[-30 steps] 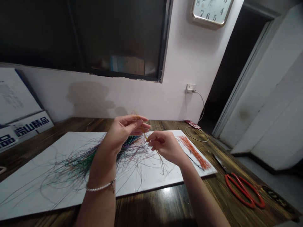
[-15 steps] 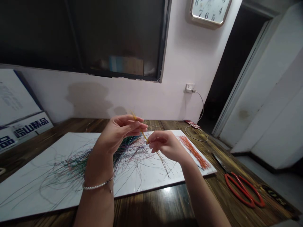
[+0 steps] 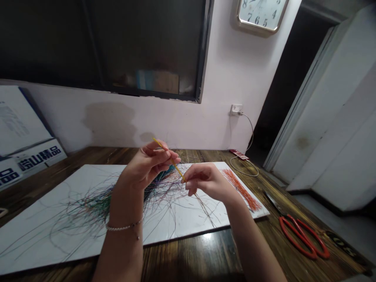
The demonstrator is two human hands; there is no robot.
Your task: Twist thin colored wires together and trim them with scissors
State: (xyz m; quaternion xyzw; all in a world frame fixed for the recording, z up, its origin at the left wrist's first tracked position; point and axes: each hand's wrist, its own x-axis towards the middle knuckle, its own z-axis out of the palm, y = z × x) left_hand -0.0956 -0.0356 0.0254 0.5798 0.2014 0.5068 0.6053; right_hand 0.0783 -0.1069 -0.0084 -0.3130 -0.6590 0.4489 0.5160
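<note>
Left hand point(image 3: 143, 168) pinching yellow wires point(image 3: 173, 165), their tip now leaning further left than before, right hand point(image 3: 207, 182) pinching lower down, both above white board point(image 3: 199, 219), tangled colored wires point(image 3: 96, 205) beneath

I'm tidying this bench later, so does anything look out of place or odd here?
The thin multicoloured wires sprawl in a loose tangle across the white board, unlike the neatly aligned orange wires beside them. A dark stain also marks the wall.
</note>
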